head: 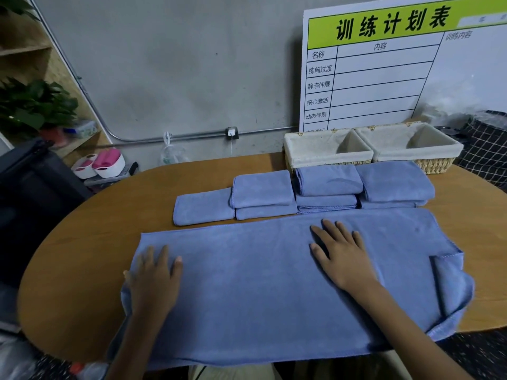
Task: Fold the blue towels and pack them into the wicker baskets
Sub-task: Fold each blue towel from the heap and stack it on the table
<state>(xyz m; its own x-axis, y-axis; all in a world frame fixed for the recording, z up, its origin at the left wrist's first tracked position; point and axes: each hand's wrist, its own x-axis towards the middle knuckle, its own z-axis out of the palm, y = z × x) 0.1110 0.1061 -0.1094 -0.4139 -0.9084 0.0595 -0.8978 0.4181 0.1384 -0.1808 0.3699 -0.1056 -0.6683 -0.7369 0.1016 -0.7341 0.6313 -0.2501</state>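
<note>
A large blue towel (247,283) lies spread across the near part of the round wooden table (82,256), its right corner turned over. My left hand (153,278) rests flat on the towel's left end. My right hand (340,256) lies flat with fingers spread, right of the towel's middle. Behind the towel stand several folded blue towels (263,193) in a row of small stacks. Two wicker baskets with pale cloth liners, one on the left (326,152) and one on the right (411,146), sit at the table's far right edge, with nothing visible inside them.
A white board with a green header (384,64) leans on the wall behind the baskets. A checked black bag (485,149) stands to the right. To the left sit a dark case (35,193), pink-and-white tubs (101,165) and a shelf with plants (33,105).
</note>
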